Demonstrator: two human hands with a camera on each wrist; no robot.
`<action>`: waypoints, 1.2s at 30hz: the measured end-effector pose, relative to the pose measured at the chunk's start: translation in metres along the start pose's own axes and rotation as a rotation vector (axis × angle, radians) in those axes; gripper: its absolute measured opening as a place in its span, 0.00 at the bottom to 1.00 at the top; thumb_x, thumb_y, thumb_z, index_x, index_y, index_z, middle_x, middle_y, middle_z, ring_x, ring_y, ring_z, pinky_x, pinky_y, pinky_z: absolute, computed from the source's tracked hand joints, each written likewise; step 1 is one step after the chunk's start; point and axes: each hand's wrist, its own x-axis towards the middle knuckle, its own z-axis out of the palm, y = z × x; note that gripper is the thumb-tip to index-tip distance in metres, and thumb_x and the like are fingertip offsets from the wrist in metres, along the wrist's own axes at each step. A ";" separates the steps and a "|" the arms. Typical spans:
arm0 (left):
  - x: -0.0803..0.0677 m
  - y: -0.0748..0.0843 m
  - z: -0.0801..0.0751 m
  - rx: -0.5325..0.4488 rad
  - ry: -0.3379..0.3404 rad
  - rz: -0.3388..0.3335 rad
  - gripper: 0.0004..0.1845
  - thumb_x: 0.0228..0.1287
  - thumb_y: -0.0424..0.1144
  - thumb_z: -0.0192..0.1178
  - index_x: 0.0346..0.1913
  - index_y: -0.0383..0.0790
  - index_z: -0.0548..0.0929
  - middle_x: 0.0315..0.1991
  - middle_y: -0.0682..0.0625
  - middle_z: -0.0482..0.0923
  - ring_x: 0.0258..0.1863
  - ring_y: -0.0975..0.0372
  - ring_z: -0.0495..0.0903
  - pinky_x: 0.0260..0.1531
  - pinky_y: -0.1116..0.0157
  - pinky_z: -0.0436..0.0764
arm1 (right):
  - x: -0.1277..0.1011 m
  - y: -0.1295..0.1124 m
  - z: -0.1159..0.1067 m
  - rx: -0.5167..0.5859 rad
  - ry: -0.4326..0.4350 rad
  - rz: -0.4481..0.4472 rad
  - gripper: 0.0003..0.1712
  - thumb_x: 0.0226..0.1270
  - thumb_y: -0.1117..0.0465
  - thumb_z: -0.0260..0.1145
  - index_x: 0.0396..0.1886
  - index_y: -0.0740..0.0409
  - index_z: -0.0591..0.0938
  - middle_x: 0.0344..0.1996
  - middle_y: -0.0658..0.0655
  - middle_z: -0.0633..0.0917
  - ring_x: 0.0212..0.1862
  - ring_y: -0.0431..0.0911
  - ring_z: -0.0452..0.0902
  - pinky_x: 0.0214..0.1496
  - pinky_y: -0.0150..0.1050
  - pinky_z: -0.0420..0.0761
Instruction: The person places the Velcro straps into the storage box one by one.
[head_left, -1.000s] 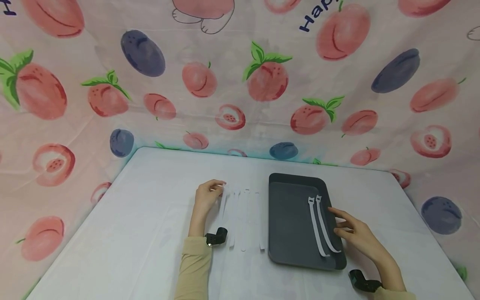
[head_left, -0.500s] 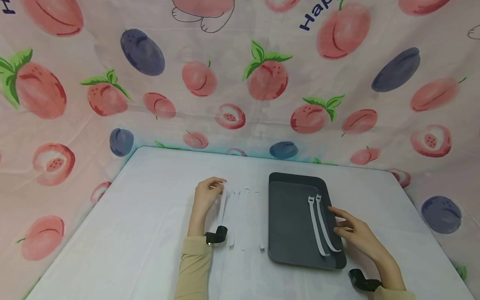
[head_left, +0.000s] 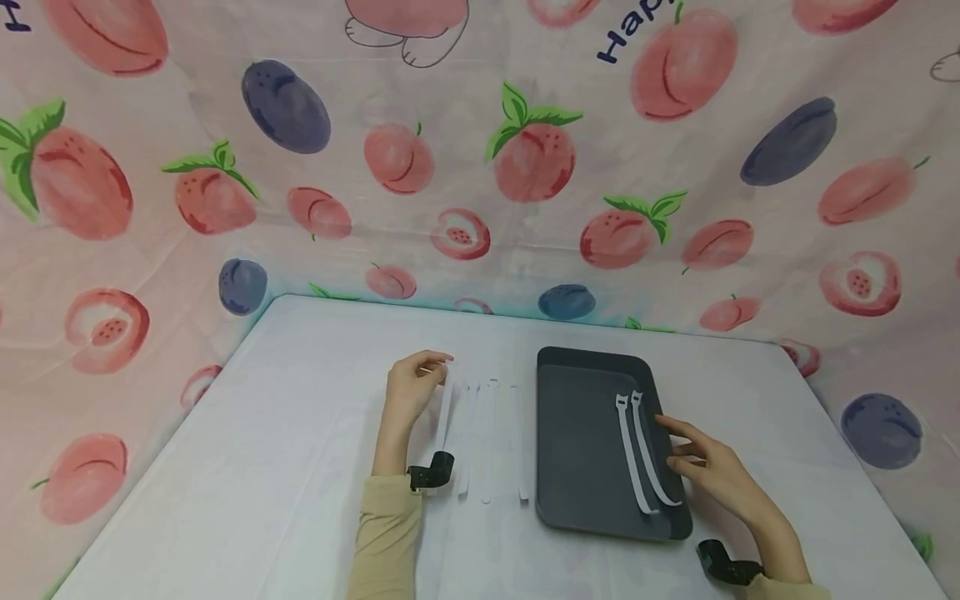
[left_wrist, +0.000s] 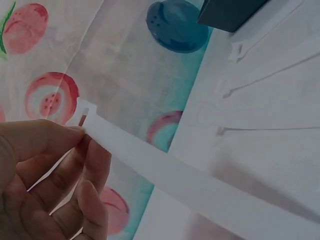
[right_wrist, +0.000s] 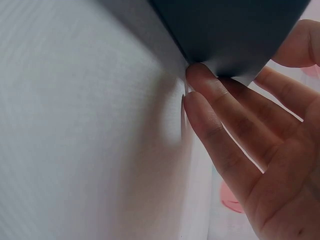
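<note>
My left hand [head_left: 408,387] pinches the slotted head of a white cable strap [left_wrist: 155,167] between thumb and fingertips. The strap slants down from the fingers over the white table, its far end out of the left wrist view. My right hand [head_left: 711,465] rests at the right side of a dark grey tray [head_left: 576,450], its fairly straight fingertips touching the tray's side wall. Two white cable straps, a left one [head_left: 632,454] and a right one [head_left: 649,454], lie lengthwise inside the tray, slotted heads at the far end.
Between the left hand and the tray, several more white straps lie on the table [head_left: 300,467], among them one near the tray [head_left: 522,467]; they barely stand out from the white surface. A fruit-patterned cloth [head_left: 337,258] hangs behind the table. Black wrist cameras [head_left: 431,472] sit on both wrists.
The left hand has risen slightly away from the table with the strap in its fingers. The right hand, the tray and the other straps have stayed in place.
</note>
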 end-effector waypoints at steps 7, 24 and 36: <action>-0.001 0.006 -0.002 -0.001 0.011 0.029 0.10 0.62 0.33 0.60 0.43 0.42 0.87 0.36 0.43 0.86 0.34 0.52 0.85 0.29 0.69 0.72 | 0.000 0.000 0.000 -0.002 0.002 -0.009 0.34 0.66 0.59 0.61 0.72 0.50 0.65 0.65 0.67 0.71 0.55 0.59 0.78 0.47 0.58 0.79; -0.011 0.033 -0.012 -0.021 0.043 0.129 0.09 0.61 0.33 0.61 0.42 0.44 0.88 0.35 0.44 0.87 0.32 0.57 0.85 0.30 0.68 0.75 | 0.000 -0.001 -0.001 0.002 -0.008 0.000 0.34 0.67 0.59 0.61 0.72 0.49 0.65 0.63 0.67 0.73 0.54 0.59 0.78 0.46 0.57 0.79; -0.019 0.049 -0.002 -0.043 0.013 0.204 0.08 0.61 0.32 0.63 0.42 0.42 0.88 0.35 0.44 0.87 0.33 0.57 0.84 0.33 0.66 0.78 | 0.000 -0.001 -0.002 0.018 -0.004 -0.008 0.34 0.66 0.60 0.61 0.71 0.51 0.65 0.63 0.67 0.73 0.53 0.58 0.79 0.46 0.55 0.79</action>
